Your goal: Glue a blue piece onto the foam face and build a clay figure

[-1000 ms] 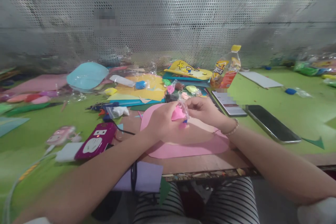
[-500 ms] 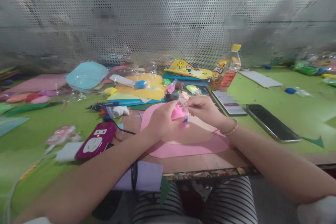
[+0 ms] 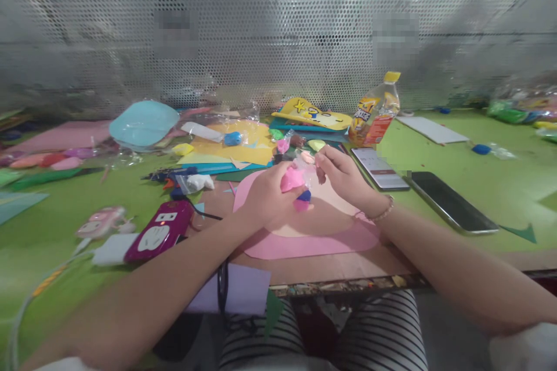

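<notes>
My left hand [image 3: 276, 191] is closed around a bright pink lump of modelling clay [image 3: 292, 179] in a clear plastic bag. To its right, my right hand [image 3: 342, 174] is raised, fingertips pinched together close to the bag; what they hold, if anything, is too small to make out. Under both hands lies a cream paper shape [image 3: 324, 221] on a larger pink paper shape [image 3: 313, 248]. A blue piece of clay [image 3: 304, 195] shows just below my left fingers, with a bit of pink beside it.
Bagged clay lumps, including a peach one [image 3: 307, 157], sit behind my hands. A plastic bottle [image 3: 374, 113], two phones [image 3: 452, 203] and a white board [image 3: 430, 130] are at right. Left are a magenta device [image 3: 159, 235] with cables, a white clay bag [image 3: 198, 184] and a light blue shape [image 3: 143, 123].
My right hand has drawn slightly away from the bag, opening a gap between my hands. More of the blue clay is now visible below my left fingers.
</notes>
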`<state>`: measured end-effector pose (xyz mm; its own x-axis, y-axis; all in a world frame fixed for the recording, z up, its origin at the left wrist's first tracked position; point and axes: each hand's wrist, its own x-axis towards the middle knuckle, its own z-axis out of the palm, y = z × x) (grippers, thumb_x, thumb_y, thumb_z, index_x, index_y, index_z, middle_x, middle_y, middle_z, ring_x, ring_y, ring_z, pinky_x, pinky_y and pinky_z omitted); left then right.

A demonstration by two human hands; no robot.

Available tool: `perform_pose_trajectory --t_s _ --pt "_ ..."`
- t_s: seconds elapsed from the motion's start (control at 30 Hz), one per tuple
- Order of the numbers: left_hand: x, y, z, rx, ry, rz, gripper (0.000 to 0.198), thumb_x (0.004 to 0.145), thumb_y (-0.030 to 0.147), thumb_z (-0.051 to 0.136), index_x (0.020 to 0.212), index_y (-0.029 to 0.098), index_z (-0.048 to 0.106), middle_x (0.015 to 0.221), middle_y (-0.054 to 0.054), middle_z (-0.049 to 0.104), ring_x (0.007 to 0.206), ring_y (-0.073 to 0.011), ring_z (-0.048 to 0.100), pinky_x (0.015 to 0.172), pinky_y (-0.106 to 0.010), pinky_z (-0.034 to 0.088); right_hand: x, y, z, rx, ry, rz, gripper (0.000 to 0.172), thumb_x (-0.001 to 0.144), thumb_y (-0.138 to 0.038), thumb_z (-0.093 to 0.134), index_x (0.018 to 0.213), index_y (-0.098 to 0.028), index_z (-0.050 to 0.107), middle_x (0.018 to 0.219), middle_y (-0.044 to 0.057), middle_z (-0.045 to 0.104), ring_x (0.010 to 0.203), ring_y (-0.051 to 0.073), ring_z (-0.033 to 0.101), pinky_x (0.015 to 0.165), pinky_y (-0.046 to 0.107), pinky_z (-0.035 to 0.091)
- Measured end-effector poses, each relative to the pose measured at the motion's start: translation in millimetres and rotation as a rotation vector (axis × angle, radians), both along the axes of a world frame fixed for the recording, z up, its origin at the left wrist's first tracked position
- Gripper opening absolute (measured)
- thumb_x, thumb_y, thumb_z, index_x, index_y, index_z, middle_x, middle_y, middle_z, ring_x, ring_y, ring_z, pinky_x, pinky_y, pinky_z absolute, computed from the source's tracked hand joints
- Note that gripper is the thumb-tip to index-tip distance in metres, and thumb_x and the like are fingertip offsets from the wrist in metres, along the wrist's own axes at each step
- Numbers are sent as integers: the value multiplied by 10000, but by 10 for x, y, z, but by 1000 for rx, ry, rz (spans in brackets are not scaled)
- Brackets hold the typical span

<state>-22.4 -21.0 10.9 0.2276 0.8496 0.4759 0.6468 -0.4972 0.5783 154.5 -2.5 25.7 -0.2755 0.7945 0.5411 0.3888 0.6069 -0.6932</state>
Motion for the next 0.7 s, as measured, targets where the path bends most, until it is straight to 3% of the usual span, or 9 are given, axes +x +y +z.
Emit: perform_pose_trajectory --t_s 0.1,0.17,0.23,0.33,0.5,0.7 --pt "-17 60 29 -62 -177 16 335 695 359 659 987 208 589 987 -48 659 901 -200 592 776 -314 453 -9 14 17 -43 26 -23 464 881 -532 403 571 -189 444 513 -25 482 518 94 461 556 252 385" --pt "-45 150 42 -182 -417 48 234 719 403 628 815 195 584 777 -21 623 706 -150 561 626 -270 422 -24 41 19 -144 114 -16 429 808 -544 523 586 -179 488 511 -25 518 503 88 486 539 244 414" --pt "-77 254 38 -358 -693 101 311 755 478 566 653 192 501 558 21 468 493 -99 412 477 -252 305 -37 79 0 -286 228 17 377 709 -521 649 641 -166 545 559 -16 585 534 93 551 561 245 467" --pt "-100 363 -7 -439 -995 156 389 731 482 607 582 204 380 486 60 312 437 -74 267 451 -249 199 -51 131 -59 -433 358 63 343 605 -450 753 704 -153 613 647 -1 654 615 107 624 637 260 528" --pt "-40 342 -107 -462 -1008 52 450 736 458 622 537 202 310 466 57 276 445 -72 234 472 -272 148 -62 162 -151 -554 338 100 254 644 -335 750 804 -146 693 735 37 706 713 134 674 752 313 562" --pt "24 270 -141 -485 -964 104 444 718 486 633 556 204 330 475 52 295 455 -76 256 474 -271 164 -51 226 -280 -613 330 216 250 733 -302 682 942 -166 690 880 62 718 841 152 678 836 347 550"
